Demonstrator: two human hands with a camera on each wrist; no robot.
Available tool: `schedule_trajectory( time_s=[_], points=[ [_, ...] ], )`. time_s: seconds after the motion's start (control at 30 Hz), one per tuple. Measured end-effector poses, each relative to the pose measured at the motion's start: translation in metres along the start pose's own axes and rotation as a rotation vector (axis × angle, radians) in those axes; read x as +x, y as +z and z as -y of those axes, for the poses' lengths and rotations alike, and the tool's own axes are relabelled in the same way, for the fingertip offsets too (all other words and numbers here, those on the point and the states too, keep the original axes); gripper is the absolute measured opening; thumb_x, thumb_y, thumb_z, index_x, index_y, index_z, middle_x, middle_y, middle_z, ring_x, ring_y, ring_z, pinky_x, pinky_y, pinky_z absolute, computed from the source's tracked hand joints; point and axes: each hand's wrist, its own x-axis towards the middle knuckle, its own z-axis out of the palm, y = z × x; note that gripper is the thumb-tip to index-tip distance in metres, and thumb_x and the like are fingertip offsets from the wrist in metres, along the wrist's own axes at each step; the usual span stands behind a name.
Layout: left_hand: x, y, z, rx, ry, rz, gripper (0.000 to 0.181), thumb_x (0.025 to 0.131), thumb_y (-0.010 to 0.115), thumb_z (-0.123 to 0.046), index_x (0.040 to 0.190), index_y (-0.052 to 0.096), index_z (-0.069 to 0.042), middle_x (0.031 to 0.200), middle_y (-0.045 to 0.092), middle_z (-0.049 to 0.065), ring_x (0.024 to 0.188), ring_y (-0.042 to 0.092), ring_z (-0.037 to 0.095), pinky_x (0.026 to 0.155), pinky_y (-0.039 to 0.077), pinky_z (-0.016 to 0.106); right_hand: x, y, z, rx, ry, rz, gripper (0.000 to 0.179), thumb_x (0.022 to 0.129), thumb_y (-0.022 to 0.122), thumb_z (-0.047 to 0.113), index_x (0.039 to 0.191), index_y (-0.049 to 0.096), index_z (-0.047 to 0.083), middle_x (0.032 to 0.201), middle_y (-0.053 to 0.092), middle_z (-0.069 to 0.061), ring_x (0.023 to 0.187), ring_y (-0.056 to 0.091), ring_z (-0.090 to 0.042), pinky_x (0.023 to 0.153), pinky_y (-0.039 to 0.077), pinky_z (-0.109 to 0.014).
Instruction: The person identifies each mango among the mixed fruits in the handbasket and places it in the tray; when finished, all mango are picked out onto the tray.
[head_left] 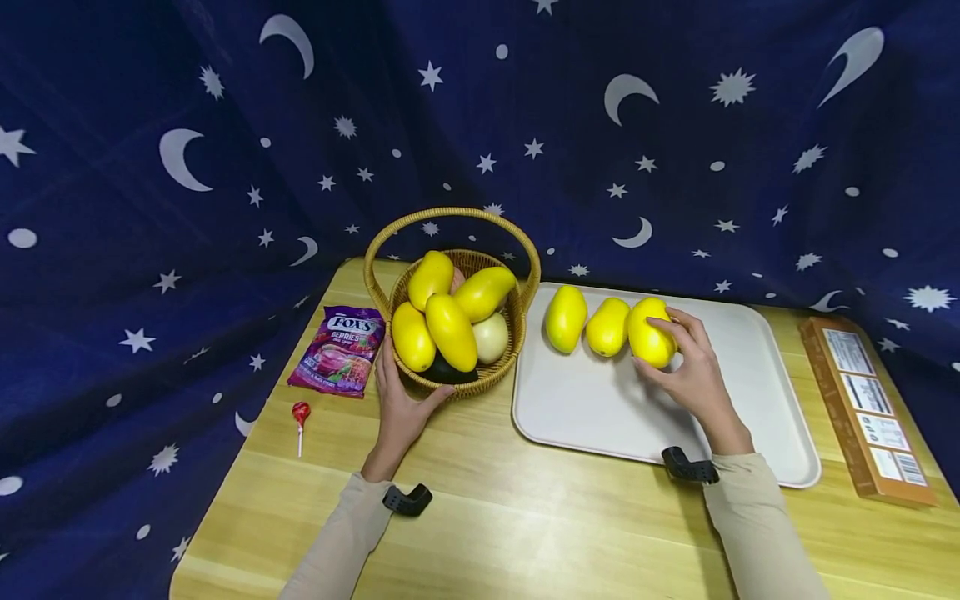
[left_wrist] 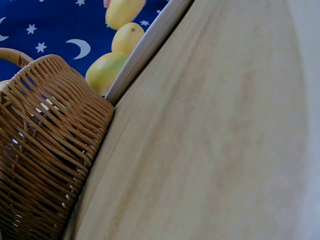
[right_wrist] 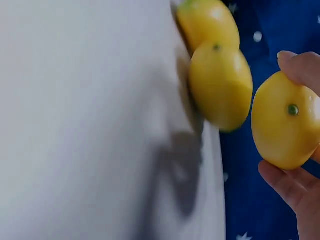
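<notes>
Mango [head_left: 647, 335] is pinched by the right hand [head_left: 693, 375], left hand [head_left: 401, 410] (thumb spread) touching the basket [head_left: 495, 380]

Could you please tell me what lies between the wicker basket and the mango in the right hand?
In the head view, a yellow mango and a second mango lie there, side by side on the white tray.

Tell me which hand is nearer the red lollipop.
Left. The left hand is just right of the lollipop, against the basket. The right hand is much farther right, over the tray, gripping a yellow mango.
</notes>
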Motion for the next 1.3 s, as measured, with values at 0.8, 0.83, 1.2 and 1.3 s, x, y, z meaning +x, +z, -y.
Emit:
schedule_trajectory(
  time_s=[0.8,0.83,1.2,1.3],
  points=[
    [-0.001,0.0,0.002,-0.013,0.006,0.002,0.125,0.069,0.085,-0.053,0.159,0.007,-0.016,0.162,0.014,0.005,0.147,0.015,0.026,0.115,0.014,0.061,0.01,0.007,-0.045,-0.044,0.207,0.156,0.07,0.075,0.086,0.015,0.136,0.052,0.004,0.15,0.031,-0.026,0.137,0.031,-0.049,0.111,0.026,-0.064],
    [-0.001,0.0,0.002,-0.012,0.004,0.002,0.124,0.069,0.085,-0.053,0.159,0.007,-0.016,0.162,0.014,0.005,0.147,0.015,0.026,0.115,0.014,0.061,0.01,0.007,-0.045,-0.045,0.21,0.162,0.071,0.075,0.085,0.016,0.136,0.052,0.003,0.15,0.031,-0.026,0.137,0.03,-0.049,0.111,0.025,-0.065],
    [0.0,0.001,0.0,-0.015,-0.011,0.007,0.125,0.069,0.084,-0.052,0.159,0.006,-0.015,0.162,0.012,0.008,0.148,0.013,0.024,0.117,0.012,0.06,0.008,0.006,-0.047,-0.042,0.218,0.192,0.069,0.084,0.077,0.017,0.144,0.045,0.006,0.154,0.023,-0.027,0.139,0.026,-0.052,0.11,0.023,-0.068],
    [0.0,0.001,0.0,-0.017,-0.012,0.008,0.125,0.07,0.084,-0.053,0.159,0.006,-0.015,0.162,0.012,0.008,0.148,0.013,0.024,0.117,0.012,0.059,0.007,0.006,-0.048,-0.037,0.218,0.186,0.071,0.084,0.078,0.016,0.145,0.044,0.006,0.154,0.022,-0.027,0.139,0.026,-0.052,0.11,0.023,-0.068]
  ],
)
